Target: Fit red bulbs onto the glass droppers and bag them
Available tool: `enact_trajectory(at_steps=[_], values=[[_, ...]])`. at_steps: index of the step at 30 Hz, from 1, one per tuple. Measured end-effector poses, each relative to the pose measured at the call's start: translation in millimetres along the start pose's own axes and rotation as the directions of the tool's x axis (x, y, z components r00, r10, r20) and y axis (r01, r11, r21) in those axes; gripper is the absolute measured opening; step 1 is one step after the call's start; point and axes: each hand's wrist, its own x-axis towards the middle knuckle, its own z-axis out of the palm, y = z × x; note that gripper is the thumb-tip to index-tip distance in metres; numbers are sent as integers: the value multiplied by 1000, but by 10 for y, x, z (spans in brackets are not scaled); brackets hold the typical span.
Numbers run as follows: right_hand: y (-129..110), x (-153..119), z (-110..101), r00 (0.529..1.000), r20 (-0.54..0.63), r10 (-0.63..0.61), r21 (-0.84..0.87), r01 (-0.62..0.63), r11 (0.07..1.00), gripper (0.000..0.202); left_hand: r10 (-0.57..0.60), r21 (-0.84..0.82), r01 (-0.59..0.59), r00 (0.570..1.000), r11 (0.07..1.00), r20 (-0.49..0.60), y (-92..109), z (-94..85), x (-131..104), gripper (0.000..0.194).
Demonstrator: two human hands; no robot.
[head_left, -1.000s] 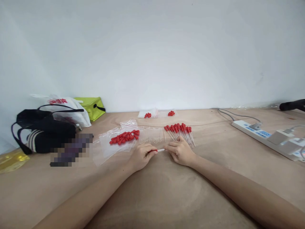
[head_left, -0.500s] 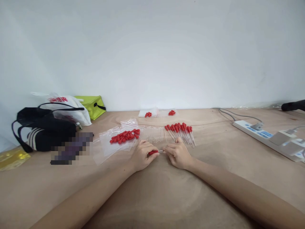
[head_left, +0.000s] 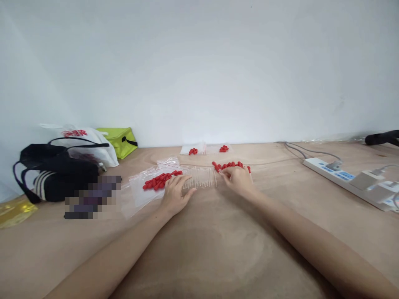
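My right hand (head_left: 238, 179) pinches a dropper (head_left: 215, 166) whose red rubber bulb points up and to the left; its glass tube is largely behind the fingers. Partly hidden by that hand, a row of assembled droppers (head_left: 234, 164) lies with red bulbs toward the wall. My left hand (head_left: 175, 195) is open, fingers spread, with nothing in it. It hovers or rests between a pile of loose red bulbs (head_left: 157, 182) and a row of clear glass tubes (head_left: 201, 176). The bulbs lie on clear zip bags (head_left: 137, 193).
Two small bags with red bulbs (head_left: 193, 151) lie by the wall. On the left are a black bag (head_left: 62, 174), a white plastic bag (head_left: 93, 145), a lime-green bag (head_left: 118, 141) and a blurred dark object (head_left: 93, 197). A power strip (head_left: 339, 176) with cables is at right.
My hands have separated. The right carried the dropper forward to the row of assembled ones; the left let go of its red bulb, opened and moved left toward the loose bulbs.
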Motion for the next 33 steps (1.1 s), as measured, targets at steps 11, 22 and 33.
enact_trajectory(at_steps=[11, 22, 33], values=[[70, 292, 283, 963, 66, 261, -120, -252, 960, 24, -135, 93, 128, 989, 987, 67, -7, 16, -24, 19], [-221, 303, 328, 980, 107, 167, -144, -151, 978, 25, -304, 305, 340, 939, 889, -163, -310, -120, 65, 20], [-289, 398, 400, 956, 191, 222, -193, -185, 964, 23, -154, 309, 156, 988, 938, -30, -399, -49, 79, 10]])
